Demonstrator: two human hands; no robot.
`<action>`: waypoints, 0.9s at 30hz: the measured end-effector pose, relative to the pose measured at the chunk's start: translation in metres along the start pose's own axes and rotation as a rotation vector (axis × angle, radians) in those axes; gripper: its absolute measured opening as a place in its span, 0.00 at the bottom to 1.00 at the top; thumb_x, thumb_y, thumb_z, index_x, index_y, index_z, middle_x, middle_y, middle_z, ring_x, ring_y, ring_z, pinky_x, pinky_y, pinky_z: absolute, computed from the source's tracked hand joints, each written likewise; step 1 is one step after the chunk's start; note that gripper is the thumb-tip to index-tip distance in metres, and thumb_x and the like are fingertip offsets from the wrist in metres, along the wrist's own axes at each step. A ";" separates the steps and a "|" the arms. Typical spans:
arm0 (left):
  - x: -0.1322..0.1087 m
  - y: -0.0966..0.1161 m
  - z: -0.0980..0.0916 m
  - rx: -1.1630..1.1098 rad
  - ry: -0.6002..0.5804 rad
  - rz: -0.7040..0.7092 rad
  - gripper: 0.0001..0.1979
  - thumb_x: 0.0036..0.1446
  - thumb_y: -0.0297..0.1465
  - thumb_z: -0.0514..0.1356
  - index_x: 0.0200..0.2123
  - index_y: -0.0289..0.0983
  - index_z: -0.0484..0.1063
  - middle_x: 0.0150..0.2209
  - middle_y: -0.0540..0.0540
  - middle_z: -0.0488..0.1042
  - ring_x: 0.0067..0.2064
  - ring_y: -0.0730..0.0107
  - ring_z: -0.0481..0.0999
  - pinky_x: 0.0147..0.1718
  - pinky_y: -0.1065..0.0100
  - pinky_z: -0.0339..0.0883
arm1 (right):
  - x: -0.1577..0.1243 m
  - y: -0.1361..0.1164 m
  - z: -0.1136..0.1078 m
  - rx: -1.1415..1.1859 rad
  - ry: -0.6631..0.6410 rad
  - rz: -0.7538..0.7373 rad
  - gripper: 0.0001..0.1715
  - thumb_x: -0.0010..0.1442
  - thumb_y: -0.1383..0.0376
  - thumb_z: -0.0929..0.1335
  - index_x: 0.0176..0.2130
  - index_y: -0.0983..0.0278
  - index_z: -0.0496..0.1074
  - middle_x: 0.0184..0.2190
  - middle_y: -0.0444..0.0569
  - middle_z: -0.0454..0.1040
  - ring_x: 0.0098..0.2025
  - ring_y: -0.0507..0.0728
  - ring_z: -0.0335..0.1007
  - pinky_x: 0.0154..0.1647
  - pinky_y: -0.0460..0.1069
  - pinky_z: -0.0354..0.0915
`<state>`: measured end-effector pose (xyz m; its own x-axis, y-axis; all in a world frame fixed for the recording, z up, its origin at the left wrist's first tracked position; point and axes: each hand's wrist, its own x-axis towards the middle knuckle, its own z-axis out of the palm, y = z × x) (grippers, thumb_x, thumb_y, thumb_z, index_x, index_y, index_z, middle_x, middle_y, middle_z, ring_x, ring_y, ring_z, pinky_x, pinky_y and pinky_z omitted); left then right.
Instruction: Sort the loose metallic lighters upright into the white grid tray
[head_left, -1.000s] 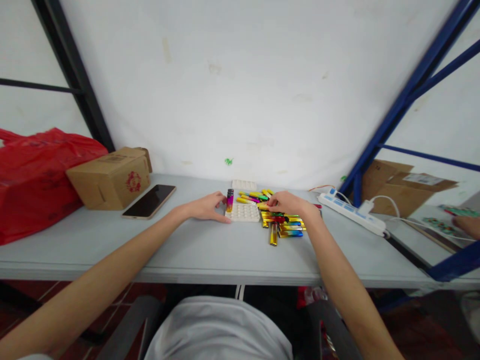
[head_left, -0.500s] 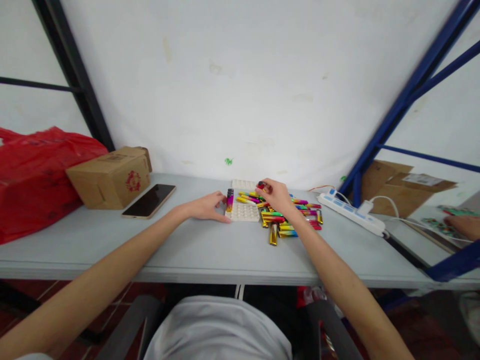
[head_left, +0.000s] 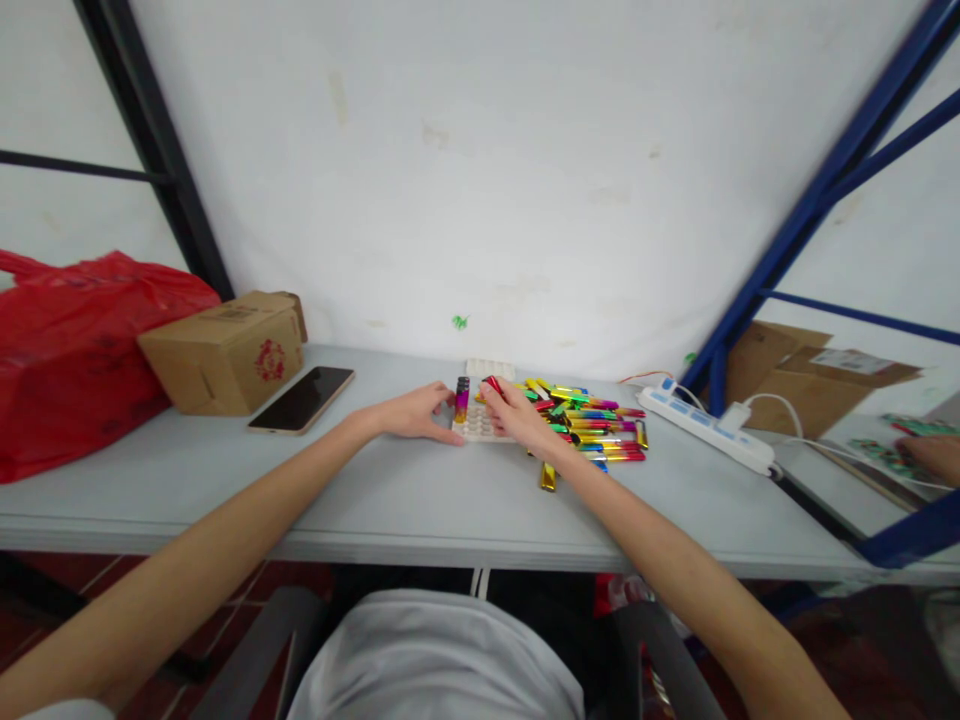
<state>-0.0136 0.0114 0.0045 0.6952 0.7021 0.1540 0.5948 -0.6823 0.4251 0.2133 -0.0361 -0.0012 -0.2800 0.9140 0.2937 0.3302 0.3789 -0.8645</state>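
My left hand [head_left: 420, 411] rests at the left edge of a white tray with a grid of holes [head_left: 477, 425], fingers apart, thumb touching its front left corner. Beside those fingers a few purple lighters [head_left: 462, 402] with dark tops stand upright in the tray's left side. Over the right part of the tray, my right hand [head_left: 513, 413] is closed on a lighter [head_left: 493, 383] whose red end shows above the fingers; the rest of it is hidden. A loose heap of shiny multicoloured lighters [head_left: 600, 425] lies right of the tray, partly behind my right hand.
A second white tray [head_left: 490, 369] lies by the wall. To the left are a phone [head_left: 302, 399], a cardboard box [head_left: 225, 355] and a red plastic bag [head_left: 82, 350]. A power strip [head_left: 705, 430] with cables is at right. Another person's hand [head_left: 934, 457] shows at far right.
My right hand has moved left from above the lighter heap to over the tray, carrying a lighter. My left hand stays at the tray's left edge.
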 end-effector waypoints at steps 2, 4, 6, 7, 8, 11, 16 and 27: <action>0.000 -0.001 0.000 -0.010 -0.004 0.004 0.38 0.43 0.60 0.68 0.45 0.35 0.72 0.44 0.41 0.73 0.43 0.56 0.73 0.44 0.61 0.69 | -0.001 -0.002 0.000 -0.118 0.059 -0.049 0.29 0.67 0.40 0.59 0.29 0.59 0.60 0.21 0.39 0.56 0.24 0.52 0.54 0.24 0.47 0.53; 0.000 -0.002 0.001 -0.008 -0.005 0.001 0.38 0.43 0.60 0.68 0.45 0.35 0.72 0.44 0.41 0.73 0.43 0.56 0.73 0.44 0.61 0.69 | -0.002 -0.004 0.000 -0.208 0.134 -0.101 0.32 0.66 0.40 0.60 0.23 0.60 0.55 0.20 0.39 0.52 0.25 0.51 0.50 0.26 0.47 0.48; 0.000 -0.002 0.001 -0.003 -0.003 -0.006 0.38 0.43 0.60 0.68 0.45 0.35 0.72 0.45 0.41 0.73 0.43 0.57 0.73 0.44 0.61 0.69 | -0.004 -0.006 0.001 -0.249 0.192 -0.113 0.34 0.65 0.41 0.61 0.21 0.60 0.52 0.20 0.39 0.48 0.24 0.50 0.47 0.26 0.48 0.45; 0.000 -0.001 0.001 -0.003 -0.002 -0.008 0.38 0.43 0.60 0.68 0.45 0.35 0.72 0.45 0.41 0.73 0.43 0.56 0.73 0.44 0.61 0.69 | -0.004 -0.007 0.002 -0.259 0.213 -0.106 0.33 0.64 0.42 0.62 0.21 0.60 0.51 0.19 0.39 0.47 0.24 0.49 0.45 0.26 0.48 0.44; 0.000 -0.001 0.001 -0.003 -0.004 -0.007 0.38 0.43 0.60 0.68 0.45 0.35 0.72 0.45 0.41 0.73 0.43 0.56 0.73 0.43 0.61 0.69 | -0.005 -0.008 0.002 -0.268 0.228 -0.096 0.33 0.64 0.43 0.62 0.20 0.60 0.51 0.19 0.39 0.47 0.24 0.49 0.45 0.26 0.48 0.44; -0.001 0.001 0.000 0.009 -0.005 0.003 0.38 0.43 0.61 0.67 0.45 0.35 0.73 0.44 0.41 0.73 0.43 0.56 0.73 0.42 0.61 0.69 | -0.003 -0.007 0.004 -0.299 0.274 -0.085 0.29 0.63 0.49 0.63 0.19 0.60 0.51 0.18 0.39 0.48 0.23 0.49 0.46 0.27 0.48 0.44; -0.001 0.001 -0.001 0.001 0.006 0.001 0.37 0.43 0.60 0.68 0.44 0.36 0.73 0.44 0.42 0.73 0.42 0.57 0.73 0.42 0.61 0.69 | -0.001 -0.006 0.005 -0.307 0.293 -0.110 0.25 0.62 0.52 0.62 0.20 0.60 0.52 0.19 0.39 0.50 0.24 0.50 0.48 0.28 0.48 0.46; -0.001 0.003 -0.002 -0.001 0.006 0.002 0.36 0.43 0.60 0.68 0.44 0.36 0.73 0.43 0.43 0.73 0.41 0.58 0.73 0.41 0.63 0.68 | -0.006 -0.012 0.006 -0.343 0.203 -0.149 0.30 0.64 0.47 0.62 0.19 0.61 0.53 0.18 0.39 0.50 0.24 0.50 0.47 0.28 0.48 0.46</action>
<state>-0.0137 0.0089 0.0071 0.6937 0.7021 0.1606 0.5930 -0.6833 0.4261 0.2058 -0.0470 0.0051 -0.1760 0.8425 0.5091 0.5900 0.5043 -0.6305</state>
